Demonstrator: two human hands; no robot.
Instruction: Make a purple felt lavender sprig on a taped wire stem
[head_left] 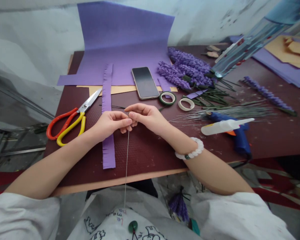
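Metal wire (127,156) hangs straight down from the grip, pinched where the left hand (110,125) and right hand (147,116) meet at the fingertips, over the maroon tabletop (150,156) and past its edge.

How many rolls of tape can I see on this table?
2: a green tape roll beside the phone, and a cream tape roll to its right. More could be hidden.
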